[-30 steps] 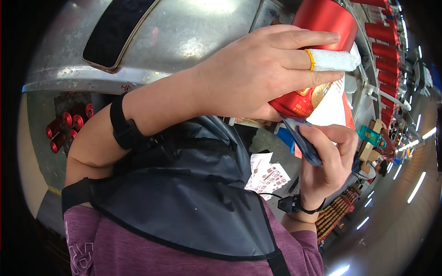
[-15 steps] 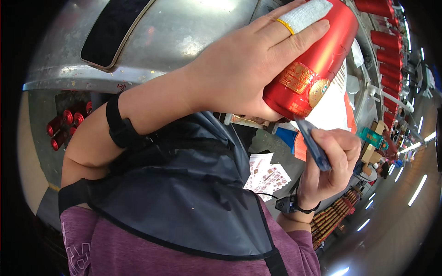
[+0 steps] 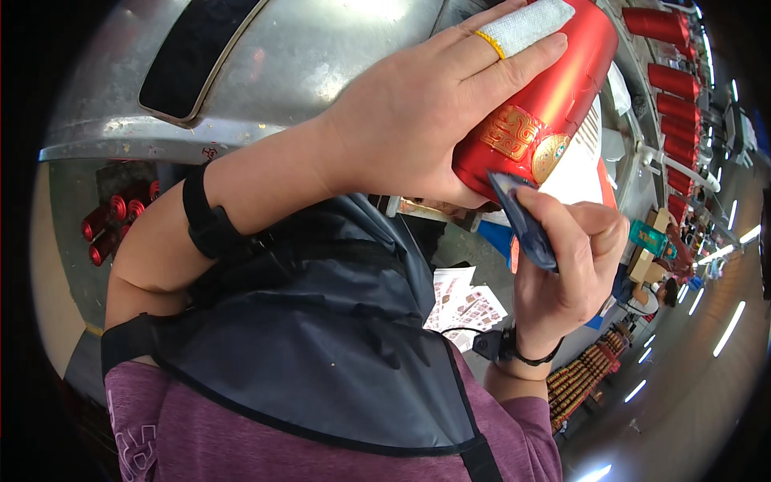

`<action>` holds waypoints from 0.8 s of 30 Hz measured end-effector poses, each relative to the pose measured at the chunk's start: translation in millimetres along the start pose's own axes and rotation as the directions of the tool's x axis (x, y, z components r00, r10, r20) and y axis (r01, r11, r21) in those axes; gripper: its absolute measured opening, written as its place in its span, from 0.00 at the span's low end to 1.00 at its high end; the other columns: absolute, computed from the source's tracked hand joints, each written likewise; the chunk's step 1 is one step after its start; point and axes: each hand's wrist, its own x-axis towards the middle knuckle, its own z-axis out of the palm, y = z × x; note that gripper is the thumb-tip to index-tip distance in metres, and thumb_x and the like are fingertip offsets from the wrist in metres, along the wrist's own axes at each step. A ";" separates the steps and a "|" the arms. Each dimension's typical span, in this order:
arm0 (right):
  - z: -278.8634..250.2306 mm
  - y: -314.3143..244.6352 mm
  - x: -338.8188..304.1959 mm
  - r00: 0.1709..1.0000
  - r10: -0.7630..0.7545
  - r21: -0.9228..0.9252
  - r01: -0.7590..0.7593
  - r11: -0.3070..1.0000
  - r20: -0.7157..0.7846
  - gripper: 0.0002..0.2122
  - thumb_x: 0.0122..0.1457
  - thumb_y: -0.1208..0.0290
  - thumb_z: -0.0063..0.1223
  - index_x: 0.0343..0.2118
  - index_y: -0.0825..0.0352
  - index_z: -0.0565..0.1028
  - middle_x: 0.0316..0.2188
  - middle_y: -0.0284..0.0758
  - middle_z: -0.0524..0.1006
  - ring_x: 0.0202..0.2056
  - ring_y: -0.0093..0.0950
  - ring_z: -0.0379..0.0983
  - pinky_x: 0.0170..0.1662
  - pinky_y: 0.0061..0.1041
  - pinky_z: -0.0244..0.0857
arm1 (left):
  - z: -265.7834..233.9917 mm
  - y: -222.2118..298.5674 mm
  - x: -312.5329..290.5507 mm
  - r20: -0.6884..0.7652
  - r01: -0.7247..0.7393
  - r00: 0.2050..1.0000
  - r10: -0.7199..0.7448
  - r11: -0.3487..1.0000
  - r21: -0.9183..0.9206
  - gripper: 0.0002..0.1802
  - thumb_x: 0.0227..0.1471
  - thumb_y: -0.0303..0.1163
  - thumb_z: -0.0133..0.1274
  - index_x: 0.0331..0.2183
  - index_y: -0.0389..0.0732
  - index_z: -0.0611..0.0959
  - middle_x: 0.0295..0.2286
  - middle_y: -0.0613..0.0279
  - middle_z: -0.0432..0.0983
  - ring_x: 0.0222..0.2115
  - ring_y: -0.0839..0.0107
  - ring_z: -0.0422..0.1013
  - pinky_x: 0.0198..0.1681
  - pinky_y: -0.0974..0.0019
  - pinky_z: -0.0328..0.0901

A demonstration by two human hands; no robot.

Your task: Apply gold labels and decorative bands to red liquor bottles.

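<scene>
A glossy red cylinder (image 3: 590, 68) lies tilted above the metal table, with a gold square ornament and a round gold one near its lower end. My left hand (image 3: 401, 124) is wrapped over its side; a white knitted finger sleeve (image 3: 526, 28) with a yellow hem covers one finger. Pinched in my right hand (image 3: 574, 261) is a flat, dark blue-grey scraper-like blade (image 3: 526, 229). Its pointed tip touches the cylinder's lower end, just below the gold ornaments. The palm side of my left hand is hidden.
A black phone (image 3: 189, 68) rests on the metal table (image 3: 297, 80). Red cans (image 3: 96, 229) stand low at the left. Printed sheets (image 3: 470, 309) lie below the table. Red cylinders (image 3: 675, 80) line the right side, with red-and-gold pieces (image 3: 590, 369) stacked farther down.
My right hand has moved up and left, bringing the blade's tip from below the cylinder's lower edge onto its surface. The cylinder and my left hand have shifted slightly left.
</scene>
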 end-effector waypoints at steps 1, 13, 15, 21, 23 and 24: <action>3.5 -1.7 -1.4 0.999 0.002 0.000 -0.002 1.000 -0.034 0.22 0.34 0.76 0.64 0.39 0.59 0.85 0.29 0.28 0.75 0.32 0.29 0.67 0.37 0.28 0.60 | -0.7 0.2 -1.2 -0.003 -0.002 1.000 0.002 1.000 0.002 0.57 0.46 0.47 0.65 0.63 0.20 0.55 0.63 0.24 0.48 0.65 0.32 0.49 0.67 0.48 0.51; -2.0 1.6 -2.2 0.999 0.011 0.057 -0.009 0.998 -0.042 0.22 0.35 0.80 0.65 0.39 0.61 0.84 0.28 0.30 0.75 0.31 0.28 0.68 0.37 0.27 0.62 | -2.1 -1.5 2.4 -0.036 -0.057 0.998 0.059 0.997 0.048 0.57 0.46 0.47 0.65 0.63 0.20 0.55 0.63 0.25 0.48 0.65 0.32 0.49 0.67 0.48 0.51; 0.2 10.9 -1.0 0.997 0.044 0.083 -0.038 0.996 -0.071 0.21 0.36 0.82 0.65 0.39 0.62 0.84 0.27 0.30 0.74 0.31 0.28 0.67 0.37 0.26 0.62 | -1.3 -0.7 3.2 -0.036 -0.073 0.997 0.075 0.996 0.050 0.57 0.46 0.47 0.65 0.63 0.20 0.55 0.63 0.25 0.48 0.65 0.32 0.49 0.67 0.48 0.51; 11.0 46.2 25.7 0.984 0.032 0.168 -0.002 0.986 -0.177 0.13 0.49 0.87 0.64 0.39 0.70 0.79 0.31 0.35 0.77 0.34 0.29 0.69 0.37 0.24 0.62 | -1.5 0.3 7.8 -0.020 -0.115 0.993 0.117 0.991 0.063 0.57 0.46 0.47 0.65 0.63 0.20 0.55 0.63 0.25 0.48 0.65 0.32 0.49 0.67 0.48 0.51; 4.1 36.4 18.2 0.994 -0.065 0.132 0.076 0.988 -0.089 0.13 0.49 0.88 0.64 0.39 0.70 0.79 0.29 0.34 0.75 0.33 0.29 0.69 0.38 0.24 0.62 | -2.3 -0.2 7.7 -0.015 -0.115 0.993 0.116 0.990 0.084 0.57 0.46 0.48 0.65 0.63 0.20 0.55 0.63 0.25 0.48 0.65 0.32 0.49 0.67 0.48 0.51; 0.5 30.2 12.6 0.995 -0.100 0.144 0.103 0.984 -0.026 0.13 0.50 0.88 0.63 0.39 0.70 0.79 0.29 0.34 0.75 0.33 0.29 0.69 0.38 0.24 0.62 | -0.7 0.0 8.0 -0.016 -0.112 0.993 0.114 0.989 0.094 0.57 0.46 0.48 0.65 0.63 0.20 0.55 0.63 0.25 0.48 0.65 0.32 0.49 0.67 0.48 0.51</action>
